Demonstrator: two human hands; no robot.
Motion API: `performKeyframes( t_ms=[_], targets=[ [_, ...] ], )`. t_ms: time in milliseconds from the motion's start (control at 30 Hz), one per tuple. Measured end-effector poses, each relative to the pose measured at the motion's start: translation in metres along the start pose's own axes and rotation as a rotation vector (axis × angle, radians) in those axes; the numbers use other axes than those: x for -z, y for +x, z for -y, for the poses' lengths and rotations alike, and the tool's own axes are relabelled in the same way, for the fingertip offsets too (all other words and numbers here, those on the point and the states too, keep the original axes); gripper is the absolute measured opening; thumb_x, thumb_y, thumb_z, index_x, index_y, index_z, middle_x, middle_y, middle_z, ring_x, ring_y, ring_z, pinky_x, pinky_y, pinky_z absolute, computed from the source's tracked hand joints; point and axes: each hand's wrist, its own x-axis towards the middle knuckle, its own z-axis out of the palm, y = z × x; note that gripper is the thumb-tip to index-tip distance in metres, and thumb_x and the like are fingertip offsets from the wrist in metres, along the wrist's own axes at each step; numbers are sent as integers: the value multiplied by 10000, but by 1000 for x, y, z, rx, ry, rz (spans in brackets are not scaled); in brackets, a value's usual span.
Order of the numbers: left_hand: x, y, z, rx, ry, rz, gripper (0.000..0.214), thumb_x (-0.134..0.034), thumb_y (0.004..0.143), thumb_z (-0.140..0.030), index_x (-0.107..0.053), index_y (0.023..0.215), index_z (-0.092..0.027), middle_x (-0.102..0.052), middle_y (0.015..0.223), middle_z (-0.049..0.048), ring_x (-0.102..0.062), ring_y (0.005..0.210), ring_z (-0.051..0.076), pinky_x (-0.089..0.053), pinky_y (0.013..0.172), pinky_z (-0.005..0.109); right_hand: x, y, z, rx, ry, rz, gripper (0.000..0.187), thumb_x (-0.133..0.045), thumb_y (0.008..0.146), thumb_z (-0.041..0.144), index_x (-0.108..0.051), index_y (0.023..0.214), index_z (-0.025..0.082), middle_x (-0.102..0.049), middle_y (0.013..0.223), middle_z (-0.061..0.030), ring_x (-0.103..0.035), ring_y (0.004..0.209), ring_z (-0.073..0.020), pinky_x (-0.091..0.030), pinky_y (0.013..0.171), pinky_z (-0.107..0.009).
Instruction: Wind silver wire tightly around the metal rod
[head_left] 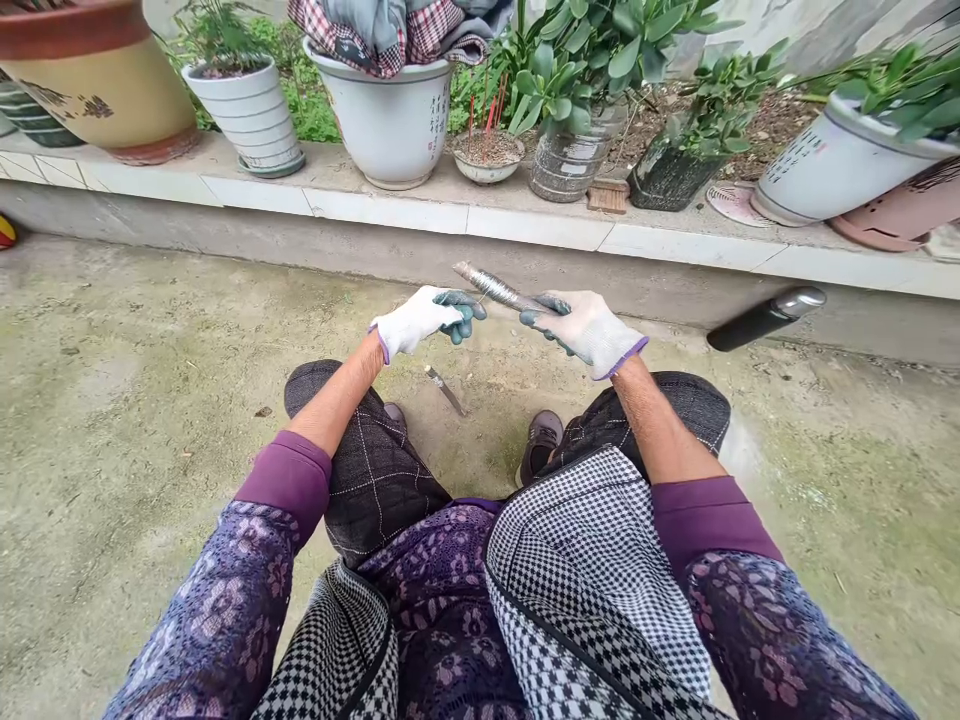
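My right hand (pixel 589 328), in a white knit glove with grey-green coated fingers, is closed around one end of a stick wound with silvery wire (pixel 495 288). The stick points up and to the left, its bare tip past the shiny coils. My left hand (pixel 431 318), gloved alike, has its fingers pinched together just below the wound part. A thin strand of the wire seems to run from these fingertips to the coils. On the concrete between my feet lies a short stick (pixel 445 390) with a light band near its upper end.
A low tiled ledge (pixel 390 212) crosses ahead, bearing several potted plants, a white pot (pixel 382 120) heaped with clothes, a bowl of incense sticks (pixel 487 160) and a brush head (pixel 608 196). A black flask (pixel 765 318) stands at the ledge's foot on the right.
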Motion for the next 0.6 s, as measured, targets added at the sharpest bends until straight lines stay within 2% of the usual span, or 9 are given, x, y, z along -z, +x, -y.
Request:
performKeyframes(
  t_ms=[167,333,400,467,533,600],
  targets=[
    [3,-2,2,-26,-41,37,166,-623,795,-149,-716,916,-82,-705,714,68,-644,608,130,-538,632,274,-2,-6,15,-59,372,3,444,-717,738,488,-702,1009,137,-492,566,36,-384,418,-75,-309,347,-203],
    [5,-2,1,-36,-45,8,145,-590,778,-118,-703,866,-92,-687,665,47,-617,560,112,-511,609,247,12,-11,21,64,688,27,529,-718,744,521,-684,1081,114,-470,548,49,-354,389,-69,-312,324,-212],
    [5,-1,0,-56,-31,-30,136,-584,772,-117,-698,844,-96,-671,643,35,-594,540,104,-492,585,233,18,-14,22,112,716,124,581,-711,746,551,-677,1118,107,-462,537,51,-351,389,-72,-317,328,-216],
    [6,-2,-3,-71,2,-77,115,-590,761,-123,-693,807,-98,-644,609,20,-563,521,96,-466,554,219,18,-17,24,101,642,299,622,-736,704,566,-683,1107,95,-470,540,45,-374,397,-81,-327,329,-222],
    [5,-4,-5,-80,41,-100,101,-598,745,-124,-690,780,-101,-622,590,6,-540,521,88,-447,540,203,13,-19,25,55,471,502,608,-758,670,554,-698,1070,100,-487,561,36,-398,415,-86,-332,340,-222],
    [4,-7,-6,-72,82,-105,118,-590,739,-120,-697,786,-103,-610,585,-6,-526,528,80,-433,532,187,4,-19,24,29,248,660,523,-730,711,536,-712,1037,128,-508,591,26,-404,436,-85,-324,362,-220]
  ],
)
